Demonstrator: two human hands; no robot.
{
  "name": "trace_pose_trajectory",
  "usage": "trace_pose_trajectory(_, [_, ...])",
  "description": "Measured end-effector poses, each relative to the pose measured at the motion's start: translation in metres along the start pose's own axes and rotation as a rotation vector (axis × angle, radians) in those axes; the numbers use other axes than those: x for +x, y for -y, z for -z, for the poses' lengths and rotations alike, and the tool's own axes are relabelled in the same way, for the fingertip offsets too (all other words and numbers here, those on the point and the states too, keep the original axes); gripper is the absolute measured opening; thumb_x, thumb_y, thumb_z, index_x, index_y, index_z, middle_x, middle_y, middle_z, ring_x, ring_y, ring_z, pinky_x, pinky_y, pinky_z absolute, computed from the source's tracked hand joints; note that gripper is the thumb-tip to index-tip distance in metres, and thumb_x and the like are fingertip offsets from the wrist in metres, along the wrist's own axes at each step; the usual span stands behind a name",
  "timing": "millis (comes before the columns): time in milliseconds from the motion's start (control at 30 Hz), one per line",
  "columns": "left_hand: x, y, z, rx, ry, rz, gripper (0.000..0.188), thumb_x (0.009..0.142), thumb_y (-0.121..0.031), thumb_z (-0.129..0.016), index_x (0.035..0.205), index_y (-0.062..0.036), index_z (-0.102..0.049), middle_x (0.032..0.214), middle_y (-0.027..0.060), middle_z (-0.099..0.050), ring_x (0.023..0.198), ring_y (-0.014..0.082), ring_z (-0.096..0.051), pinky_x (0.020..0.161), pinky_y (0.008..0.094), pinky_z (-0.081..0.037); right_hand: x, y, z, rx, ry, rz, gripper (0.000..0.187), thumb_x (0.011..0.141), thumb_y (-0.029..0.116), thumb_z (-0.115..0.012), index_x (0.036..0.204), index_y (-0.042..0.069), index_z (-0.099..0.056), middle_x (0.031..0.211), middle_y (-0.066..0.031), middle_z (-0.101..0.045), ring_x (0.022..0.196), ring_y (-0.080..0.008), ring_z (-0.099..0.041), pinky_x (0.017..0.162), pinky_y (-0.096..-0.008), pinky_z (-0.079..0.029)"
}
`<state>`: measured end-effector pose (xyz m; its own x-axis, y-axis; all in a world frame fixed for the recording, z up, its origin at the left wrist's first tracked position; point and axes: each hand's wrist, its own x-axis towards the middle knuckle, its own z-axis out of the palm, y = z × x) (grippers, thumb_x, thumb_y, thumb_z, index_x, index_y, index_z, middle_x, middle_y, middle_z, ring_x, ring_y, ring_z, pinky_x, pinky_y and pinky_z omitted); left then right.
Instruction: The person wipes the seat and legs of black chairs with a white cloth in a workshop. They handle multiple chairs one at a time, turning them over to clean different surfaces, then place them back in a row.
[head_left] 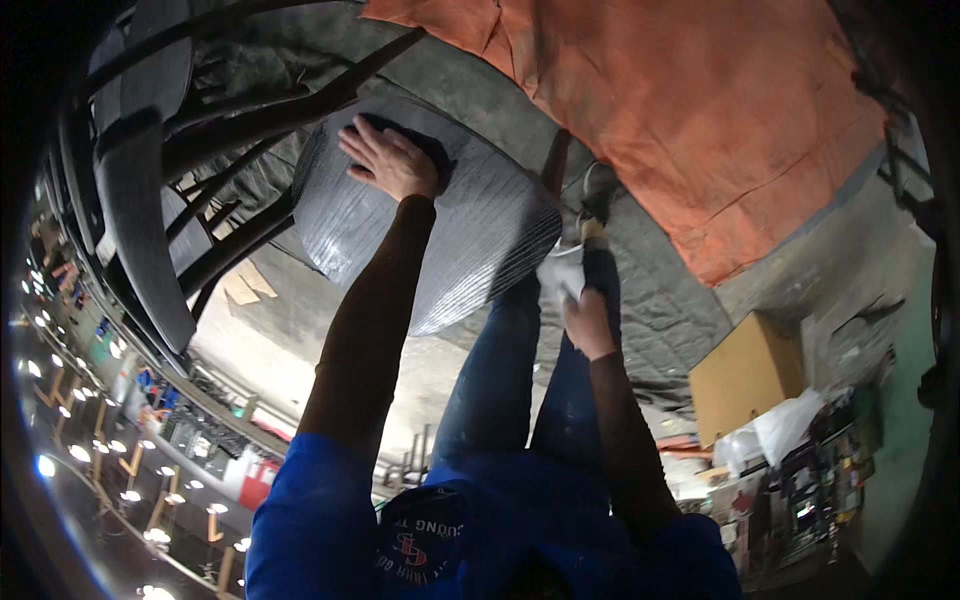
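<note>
Your left hand (395, 168) lies spread on the dark panel (470, 225), upper centre of frame; it's the nearer one. Your right hand (588, 325), right of the panel, blurs against white cloth (562, 278); can't tell grip. Panel's long axis seems to slope down-right.

My shirt (560, 490) is bright blue with a red-and-white print (415, 548), my sleeves (365, 325) dark brown, my jeans (488, 385) blue. I see a grey board (480, 225) streaked with grain, an orange sheet (680, 110), a tan box (745, 375).
</note>
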<state>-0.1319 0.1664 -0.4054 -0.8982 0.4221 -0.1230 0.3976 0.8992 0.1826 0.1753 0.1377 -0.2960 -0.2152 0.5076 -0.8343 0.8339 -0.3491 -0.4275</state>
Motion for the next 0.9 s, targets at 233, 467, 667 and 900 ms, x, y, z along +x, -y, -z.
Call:
trace_pose_trajectory(233, [-0.048,-0.036,0.027,-0.233,0.3,-1.192,0.021,0.079,-0.017,-0.061,0.099,-0.0117,-0.065,0.107,0.007,-0.059,0.117,0.0252,-0.049,0.109,0.0505,-0.026,0.005,-0.046,0.107,0.391,-0.21,-0.016,0.055,0.092,0.035,-0.058,0.128,-0.005,-0.047,0.12,-0.0219,-0.056,0.109,-0.0348,-0.055,0.091,-0.0411,-0.045])
trace_pose_trajectory(467, [-0.132,-0.052,0.023,-0.325,0.132,-1.239,0.013,0.07,-0.019,-0.06,0.077,-0.0088,-0.064,0.089,0.0077,-0.061,0.109,0.0263,-0.054,0.109,0.0534,-0.028,0.068,0.046,0.175,0.553,0.008,0.223,0.062,0.092,0.037,-0.059,0.136,-0.002,-0.038,0.13,-0.0171,-0.051,0.108,-0.0274,-0.057,0.088,-0.0394,-0.05])
trace_pose_trajectory(667, [-0.158,-0.064,0.006,-0.053,0.186,-1.036,0.023,0.072,-0.027,-0.06,0.085,-0.0142,-0.072,0.125,0.0109,-0.057,0.132,0.0279,-0.038,0.115,0.0584,-0.015,0.105,0.102,0.223,0.167,0.255,0.075,0.055,0.092,0.034,-0.061,0.133,0.002,-0.043,0.125,-0.0144,-0.054,0.106,-0.0257,-0.058,0.088,-0.0405,-0.05])
trace_pose_trajectory(900, [-0.2,-0.092,-0.021,-0.096,0.028,-0.483,0.035,0.079,-0.03,-0.055,0.107,-0.0161,-0.069,0.145,0.0026,-0.042,0.143,0.0287,-0.022,0.115,0.0625,-0.008,0.142,0.18,0.235,-0.257,0.494,0.224,0.05,0.094,0.027,-0.058,0.134,0.001,-0.044,0.125,-0.0153,-0.056,0.116,-0.0268,-0.053,0.096,-0.0405,-0.043])
